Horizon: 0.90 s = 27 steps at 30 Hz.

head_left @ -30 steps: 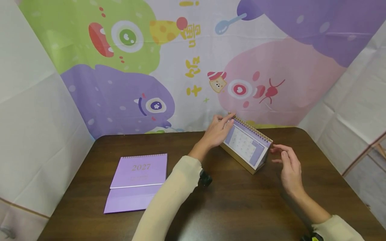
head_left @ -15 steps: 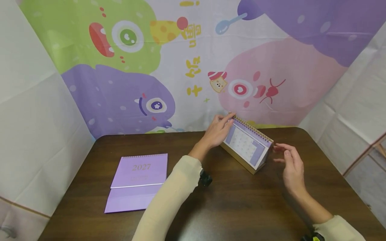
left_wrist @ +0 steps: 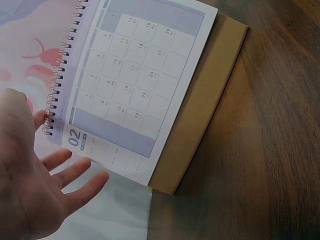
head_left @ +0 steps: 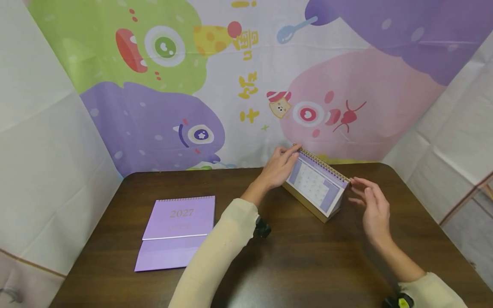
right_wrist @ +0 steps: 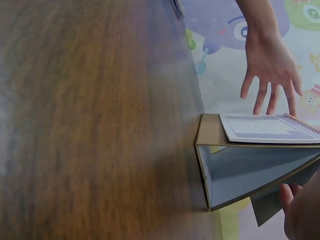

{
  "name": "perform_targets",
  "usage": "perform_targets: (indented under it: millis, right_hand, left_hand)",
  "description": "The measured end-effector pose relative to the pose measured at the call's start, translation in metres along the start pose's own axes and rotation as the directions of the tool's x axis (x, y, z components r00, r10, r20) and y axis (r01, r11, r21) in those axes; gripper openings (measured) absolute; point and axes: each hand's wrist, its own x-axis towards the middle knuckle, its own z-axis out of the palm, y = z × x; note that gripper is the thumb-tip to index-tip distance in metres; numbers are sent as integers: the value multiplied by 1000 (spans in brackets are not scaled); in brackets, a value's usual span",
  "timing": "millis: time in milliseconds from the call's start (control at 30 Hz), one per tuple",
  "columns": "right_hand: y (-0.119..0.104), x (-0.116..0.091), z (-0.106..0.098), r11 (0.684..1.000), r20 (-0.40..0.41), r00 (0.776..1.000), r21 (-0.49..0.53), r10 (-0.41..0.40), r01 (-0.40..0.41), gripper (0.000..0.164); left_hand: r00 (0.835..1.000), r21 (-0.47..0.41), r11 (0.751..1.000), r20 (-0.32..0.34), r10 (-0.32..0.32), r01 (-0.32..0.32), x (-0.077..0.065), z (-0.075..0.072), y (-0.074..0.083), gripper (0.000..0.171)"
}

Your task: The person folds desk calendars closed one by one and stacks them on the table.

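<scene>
A desk calendar (head_left: pixel 313 184) stands like a tent on its tan cardboard base at the back right of the table, its page marked 02 (left_wrist: pixel 75 137) showing. My left hand (head_left: pixel 278 167) is at its upper left corner, a fingertip at the wire spiral (left_wrist: pixel 62 62) and the other fingers spread. At the opposite end, my right hand (head_left: pixel 373 209) has relaxed fingers by the upper right corner, fingertips right at the spiral's end. In the right wrist view, a grey sheet (right_wrist: pixel 270 207) hangs out behind the base near my thumb. A purple 2027 calendar (head_left: pixel 179 218) lies at left.
The dark wooden table (head_left: pixel 292 265) ends at the back against a printed cartoon backdrop (head_left: pixel 254 141). White fabric walls (head_left: pixel 42 128) rise on both sides. My left sleeve (head_left: pixel 219 248) overlaps the lower right of the purple calendar.
My right hand has shifted slightly right, and its fingertips have risen to the calendar's upper right corner. My left hand stays where it was.
</scene>
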Motion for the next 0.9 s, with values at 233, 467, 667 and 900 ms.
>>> perform_targets:
  millis: [233, 467, 667, 900]
  right_hand:
    - [-2, 3, 0, 996, -18, 1000, -88, 21, -22, 31]
    - [0, 1, 0, 996, -28, 999, -85, 15, -17, 30]
    - [0, 1, -1, 997, -25, 1000, -78, 8, -10, 33]
    - [-1, 2, -4, 983, -24, 1000, -185, 13, -17, 33]
  left_hand:
    - [1000, 1, 1000, 2, -3, 3, -1, 1, -1, 57]
    - [1000, -8, 1000, 1, 4, -4, -1, 0, -1, 57]
    - [1000, -6, 1000, -2, 4, -4, -1, 0, -1, 57]
    - [1000, -9, 1000, -2, 9, -9, 0, 1, -2, 57]
